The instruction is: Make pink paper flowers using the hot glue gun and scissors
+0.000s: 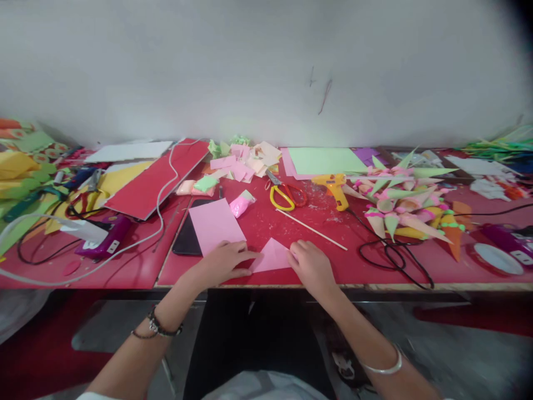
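Observation:
A piece of pink paper (270, 256), folded to a peak at the top, lies near the front edge of the red table. Its left corner is between the thumb and fingers of my left hand (222, 261). At the right corner, my right hand (311, 264) has its fingers closed on the paper. A flat pink sheet (217, 223) lies just beyond my left hand, partly over a black phone-like slab (186, 238). Scissors (283, 194) with yellow and red handles and a thin wooden stick (312, 229) lie beyond the folded paper.
A yellow glue gun (335, 189) with a black cord lies right of the scissors. Many paper cones (395, 200) are heaped at the right. Paper scraps (241, 162), a red board (156, 180), a purple power strip (104, 239) and a white cable (160, 203) occupy the back and left.

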A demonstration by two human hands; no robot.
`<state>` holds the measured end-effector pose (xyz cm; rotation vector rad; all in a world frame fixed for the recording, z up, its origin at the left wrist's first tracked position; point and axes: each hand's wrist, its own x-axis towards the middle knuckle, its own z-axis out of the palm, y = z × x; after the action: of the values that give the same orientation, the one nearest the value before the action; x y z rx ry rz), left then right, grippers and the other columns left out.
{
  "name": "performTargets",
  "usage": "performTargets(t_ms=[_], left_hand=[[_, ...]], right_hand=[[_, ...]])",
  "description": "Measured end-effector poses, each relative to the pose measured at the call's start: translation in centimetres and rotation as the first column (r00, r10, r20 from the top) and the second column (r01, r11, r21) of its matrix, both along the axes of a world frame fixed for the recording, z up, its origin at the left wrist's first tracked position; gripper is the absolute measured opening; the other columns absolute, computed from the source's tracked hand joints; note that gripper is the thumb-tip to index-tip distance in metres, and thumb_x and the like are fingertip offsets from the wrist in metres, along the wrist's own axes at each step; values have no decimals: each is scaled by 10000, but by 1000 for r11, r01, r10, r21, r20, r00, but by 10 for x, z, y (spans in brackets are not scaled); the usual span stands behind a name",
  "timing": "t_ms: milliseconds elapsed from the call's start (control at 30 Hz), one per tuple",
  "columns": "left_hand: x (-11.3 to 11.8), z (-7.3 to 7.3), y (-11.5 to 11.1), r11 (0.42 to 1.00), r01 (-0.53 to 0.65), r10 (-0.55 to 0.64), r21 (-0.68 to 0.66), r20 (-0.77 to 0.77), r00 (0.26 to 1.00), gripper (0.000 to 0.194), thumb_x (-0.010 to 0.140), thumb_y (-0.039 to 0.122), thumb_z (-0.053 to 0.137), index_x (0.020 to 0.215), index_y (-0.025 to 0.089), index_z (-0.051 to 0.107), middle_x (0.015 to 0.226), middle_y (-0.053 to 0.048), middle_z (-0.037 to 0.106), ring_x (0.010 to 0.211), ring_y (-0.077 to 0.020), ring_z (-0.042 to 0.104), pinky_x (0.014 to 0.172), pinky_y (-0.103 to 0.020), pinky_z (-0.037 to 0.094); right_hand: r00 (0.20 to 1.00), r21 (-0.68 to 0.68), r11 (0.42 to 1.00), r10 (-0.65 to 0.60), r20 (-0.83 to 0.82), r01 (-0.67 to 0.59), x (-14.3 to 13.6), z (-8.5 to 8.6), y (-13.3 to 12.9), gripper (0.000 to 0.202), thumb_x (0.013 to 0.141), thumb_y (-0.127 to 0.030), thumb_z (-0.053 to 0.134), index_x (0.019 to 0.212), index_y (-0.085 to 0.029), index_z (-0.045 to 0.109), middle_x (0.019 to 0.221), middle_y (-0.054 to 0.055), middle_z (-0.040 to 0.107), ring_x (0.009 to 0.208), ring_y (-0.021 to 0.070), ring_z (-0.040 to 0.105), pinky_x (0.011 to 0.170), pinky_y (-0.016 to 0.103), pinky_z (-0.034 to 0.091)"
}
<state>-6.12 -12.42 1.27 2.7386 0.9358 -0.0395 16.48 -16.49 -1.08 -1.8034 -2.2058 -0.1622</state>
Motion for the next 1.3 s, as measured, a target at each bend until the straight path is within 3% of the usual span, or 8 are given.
performTargets(t_ms=[67,133,233,333,533,633,800,1300], left_hand=[[1,2,0,999,-24,24,-27,1,1000,382,822,400,410,1188,294,436,979,-30,521,886,-157,512,783,-277,342],[2,2,-1,998,-43,43,-41,11,999,378,813,398,428,1173,284,449,996,-32,523,897,-162,513,787,-280,344],[2,1,-1,998,-43,45,-41,37,998,380,805,379,451,1169,270,449,995,-34,527,919,-164,509,791,-275,349],[2,2,-1,998,-32,35,-47,59,998,381,804,365,458,1173,270,442,985,-33,530,915,-161,513,785,-271,358],[3,5,-2,996,-49,52,-71,43,998,395,809,350,454,1193,266,426,1014,-44,530,952,-177,502,803,-289,356],[2,5,-2,996,-46,51,-75,56,997,396,812,349,446,1200,272,422,1030,-42,528,949,-172,500,805,-283,351],[0,6,-2,995,-34,40,-94,58,998,409,822,369,418,1223,287,405,1012,-44,525,914,-163,505,799,-270,351],[0,11,1,986,-47,45,-161,-11,999,458,834,393,373,1276,278,335,1116,-66,500,1003,-196,479,857,-306,328]], right_hand=[[999,58,998,32,22,-33,-2,2,-2,134,808,-179,438,823,-160,570,763,58,567,730,179,475,642,285,329],[983,132,974,175,63,-182,-6,3,-6,225,810,-127,418,974,-171,566,869,80,571,799,193,472,737,317,343],[876,143,864,474,95,-483,-14,2,-13,307,821,-109,399,1057,-232,553,907,61,566,845,179,469,850,342,325],[814,89,810,578,48,-580,-21,1,-20,315,820,-132,410,1085,-236,545,893,48,570,869,173,471,879,343,327],[836,3,836,548,-33,-548,-25,4,-24,320,803,-169,438,1102,-212,541,931,61,578,912,195,470,838,343,369],[845,13,847,531,-61,-532,-20,7,-23,305,794,-183,460,1077,-234,562,955,55,580,947,192,463,914,385,324],[885,31,889,458,-79,-457,3,10,-24,253,809,-231,452,999,-273,613,1009,46,574,1008,186,451,988,449,231],[952,-22,952,307,13,-307,64,17,-34,269,802,-235,458,1005,-274,628,1089,60,575,1050,216,468,929,442,324]])
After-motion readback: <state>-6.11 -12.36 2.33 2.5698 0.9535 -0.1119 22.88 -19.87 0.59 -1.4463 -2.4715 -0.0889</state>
